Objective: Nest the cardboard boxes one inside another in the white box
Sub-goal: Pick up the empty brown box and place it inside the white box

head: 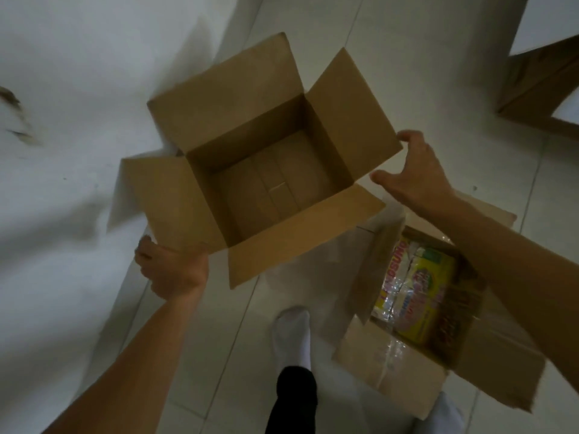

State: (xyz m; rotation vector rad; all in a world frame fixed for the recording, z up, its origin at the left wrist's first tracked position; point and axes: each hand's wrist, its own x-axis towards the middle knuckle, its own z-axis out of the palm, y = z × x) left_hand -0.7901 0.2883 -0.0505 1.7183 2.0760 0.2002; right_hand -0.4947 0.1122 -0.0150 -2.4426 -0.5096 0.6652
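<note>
Head view: left hand (pixel 170 270) clamps the near-left flap of the empty cardboard box (pixel 266 170), carried above the floor; right hand (pixel 410 170) hovers spread just beside its right flap, gripping nothing. Nothing nested inside yet, and I can't make out the white box for certain.

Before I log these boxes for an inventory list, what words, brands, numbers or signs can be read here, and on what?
"OSUNG": red letters, partly cut off at the start, on the yellow packets inside the smaller open box.
Other print on those packets: too blurred to read.
Large open cardboard box, held by the left hand: no readable text.
</note>
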